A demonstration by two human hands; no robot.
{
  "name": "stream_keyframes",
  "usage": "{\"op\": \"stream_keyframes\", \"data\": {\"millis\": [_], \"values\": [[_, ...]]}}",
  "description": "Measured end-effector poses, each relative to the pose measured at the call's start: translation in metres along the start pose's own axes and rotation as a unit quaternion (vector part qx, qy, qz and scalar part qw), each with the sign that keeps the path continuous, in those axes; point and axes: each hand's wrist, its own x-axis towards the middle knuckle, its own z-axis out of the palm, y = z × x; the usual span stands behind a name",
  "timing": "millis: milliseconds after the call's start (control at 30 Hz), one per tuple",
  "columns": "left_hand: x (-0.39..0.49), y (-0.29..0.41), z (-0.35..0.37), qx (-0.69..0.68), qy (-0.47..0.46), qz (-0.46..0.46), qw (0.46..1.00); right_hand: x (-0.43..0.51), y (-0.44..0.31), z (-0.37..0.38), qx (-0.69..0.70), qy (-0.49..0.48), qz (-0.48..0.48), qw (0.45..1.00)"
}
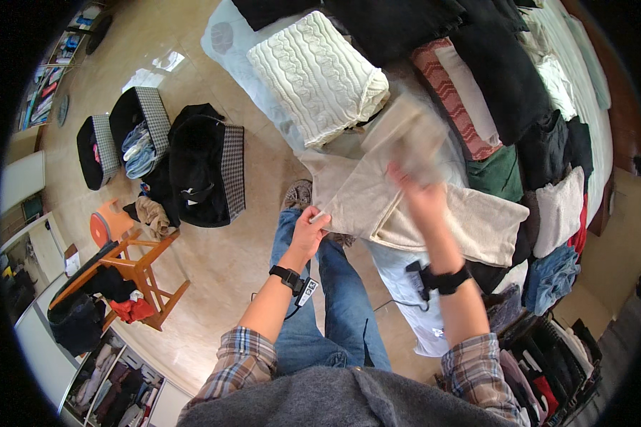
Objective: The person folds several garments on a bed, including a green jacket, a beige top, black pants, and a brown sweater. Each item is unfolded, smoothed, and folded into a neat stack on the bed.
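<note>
A beige knit garment (352,187) lies partly folded across the near edge of a bed with a pale cover (406,320). My left hand (311,229) pinches the garment's left edge between thumb and fingers. Over its middle, my right hand (419,192) is motion-blurred, with a blurred flap of beige cloth at its fingers; its grip is unclear. Just beyond is a folded cream cable-knit sweater (318,77). To the right of my hands lie a folded red patterned knit (459,101), a green cloth (497,173) and black clothes (502,80).
Checked fabric storage boxes (234,171) holding clothes stand on the tiled floor at left. Nearer are an orange stool (118,219) and a wooden chair (139,261) draped with clothes. Folded jeans (553,277) lie at the bed's right, above a filled clothes rack or box (545,368).
</note>
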Motion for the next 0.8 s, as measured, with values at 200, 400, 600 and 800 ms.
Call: {"op": "stream_keyframes", "data": {"millis": [200,400,600,800], "values": [[-0.012,0.029,0.014,-0.132,-0.077,-0.136,0.979,-0.077,0.070,0.077,-0.255,-0.155,-0.239,0.924],[-0.023,0.047,0.015,0.034,-0.042,-0.112,0.992,-0.108,0.079,0.077,-0.186,-0.192,-0.228,0.936],[-0.016,0.055,0.009,0.030,-0.081,-0.135,0.987,-0.123,0.056,0.076,-0.077,-0.267,-0.171,0.945],[-0.009,0.062,0.017,-0.064,-0.087,-0.202,0.973,-0.119,0.039,0.074,-0.008,-0.314,-0.082,0.946]]}}
